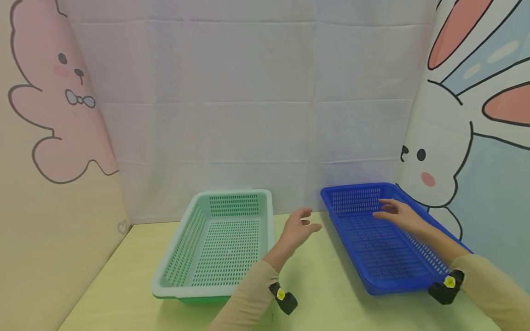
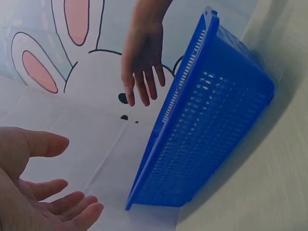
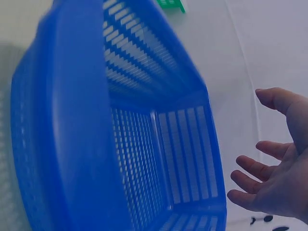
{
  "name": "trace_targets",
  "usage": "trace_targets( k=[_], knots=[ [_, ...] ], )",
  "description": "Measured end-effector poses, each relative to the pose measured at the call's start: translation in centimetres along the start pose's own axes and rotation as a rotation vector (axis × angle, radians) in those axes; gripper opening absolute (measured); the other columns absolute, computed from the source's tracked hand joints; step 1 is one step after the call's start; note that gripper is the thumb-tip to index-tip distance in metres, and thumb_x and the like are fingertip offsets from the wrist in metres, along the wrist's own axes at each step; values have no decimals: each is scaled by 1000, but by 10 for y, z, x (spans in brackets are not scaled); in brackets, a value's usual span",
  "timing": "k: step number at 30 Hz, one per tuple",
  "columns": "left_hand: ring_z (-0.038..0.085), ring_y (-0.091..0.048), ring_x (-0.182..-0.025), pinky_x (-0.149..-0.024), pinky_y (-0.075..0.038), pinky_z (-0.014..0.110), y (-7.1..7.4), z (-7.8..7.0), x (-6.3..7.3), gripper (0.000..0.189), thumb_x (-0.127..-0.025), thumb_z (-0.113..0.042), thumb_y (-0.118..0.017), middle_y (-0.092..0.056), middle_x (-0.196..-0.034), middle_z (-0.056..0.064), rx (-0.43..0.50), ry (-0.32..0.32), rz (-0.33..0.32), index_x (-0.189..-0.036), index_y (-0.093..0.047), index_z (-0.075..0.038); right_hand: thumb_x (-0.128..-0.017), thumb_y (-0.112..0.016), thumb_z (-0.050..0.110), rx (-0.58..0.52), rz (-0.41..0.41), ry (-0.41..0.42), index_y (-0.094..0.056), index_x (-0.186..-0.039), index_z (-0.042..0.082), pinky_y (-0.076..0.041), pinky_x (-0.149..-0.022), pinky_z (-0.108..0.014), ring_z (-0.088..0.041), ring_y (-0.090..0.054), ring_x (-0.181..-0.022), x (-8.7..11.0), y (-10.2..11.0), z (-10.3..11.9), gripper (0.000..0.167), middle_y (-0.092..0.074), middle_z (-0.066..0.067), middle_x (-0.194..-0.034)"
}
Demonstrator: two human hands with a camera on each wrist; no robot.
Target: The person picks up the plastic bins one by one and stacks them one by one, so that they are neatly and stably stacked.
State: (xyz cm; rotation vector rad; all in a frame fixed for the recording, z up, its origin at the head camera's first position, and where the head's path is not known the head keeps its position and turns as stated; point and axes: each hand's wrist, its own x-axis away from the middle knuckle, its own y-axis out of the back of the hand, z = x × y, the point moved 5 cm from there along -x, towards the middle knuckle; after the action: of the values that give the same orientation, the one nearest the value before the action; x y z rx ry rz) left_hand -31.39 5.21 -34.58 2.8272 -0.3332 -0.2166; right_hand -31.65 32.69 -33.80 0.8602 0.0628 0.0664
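Observation:
Two plastic baskets stand side by side on the table. The left one is a pale green basket [image 1: 165, 271], with nothing lying in it; the right one is a blue basket [image 1: 352, 257], also holding nothing. My left hand [image 1: 297, 230] hovers between the two, its fingers loosely bent and thumb apart, touching neither. Above the blue basket hangs my right hand [image 1: 399, 216], fingers spread and relaxed, gripping nothing. In the left wrist view the left hand [image 2: 43, 187] is beside the blue basket's outer wall [image 2: 207, 125]. The right wrist view shows the right hand [image 3: 279, 168] beyond the rim.
A pale yellow-green table [image 1: 314, 285] carries both baskets. White creased sheeting [image 1: 256, 115] hangs behind it. Side walls carry a pink bear drawing [image 1: 74, 124] at left and a white rabbit drawing [image 1: 443, 138] at right. Each wrist wears a small black camera [image 1: 283, 299].

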Motion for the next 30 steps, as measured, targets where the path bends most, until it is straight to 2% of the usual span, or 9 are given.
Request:
trace_targets(
  k=[6,12,14,16,23,30],
  knots=[
    [23,-55,-104,-82,-49,34,-26,6,2,49,-78,-12,-69,-53,-122,9,69,47,-9,-124,-51,-4,-89,-50,44,53,-31,-45,-15,-137,-15,-32,-88,-65,-56,-27,-117,1,20,-34,84,-24,-43,-131],
    [22,-57,-102,-85,-47,37,-47,17,3,50,-77,-12,-70,-54,-120,8,163,98,-9,-122,-51,-1,-86,-50,54,112,-98,-65,-15,-139,-10,-39,-78,-64,-55,-34,-113,-17,37,-111,90,-30,-42,-128],
    [23,-57,-103,-86,-47,39,-53,20,4,52,-76,-12,-70,-54,-119,8,186,107,-9,-123,-50,0,-87,-49,53,123,-110,-69,-16,-138,-11,-41,-77,-63,-56,-36,-111,-17,43,-125,89,-32,-42,-127],
    [24,-57,-102,-87,-46,40,-59,22,5,54,-76,-12,-71,-54,-119,8,207,114,-10,-123,-50,1,-88,-48,51,132,-108,-66,-15,-137,-13,-38,-79,-65,-57,-35,-109,-11,47,-128,87,-30,-44,-126],
    [26,-55,-101,-88,-45,44,-80,29,8,54,-74,-14,-73,-55,-116,10,216,146,-20,-122,-51,0,-92,-44,43,116,-87,-111,-12,-132,-21,-32,-83,-68,-62,-25,-109,20,55,-107,82,-19,-51,-123],
    [27,-57,-95,-81,-49,40,-95,34,12,52,-71,-5,-74,-59,-103,9,227,147,-43,-118,-53,0,-92,-42,45,98,-44,-174,-9,-131,-23,-33,-82,-66,-61,-31,-107,28,61,-116,85,-22,-50,-122]
  ],
)
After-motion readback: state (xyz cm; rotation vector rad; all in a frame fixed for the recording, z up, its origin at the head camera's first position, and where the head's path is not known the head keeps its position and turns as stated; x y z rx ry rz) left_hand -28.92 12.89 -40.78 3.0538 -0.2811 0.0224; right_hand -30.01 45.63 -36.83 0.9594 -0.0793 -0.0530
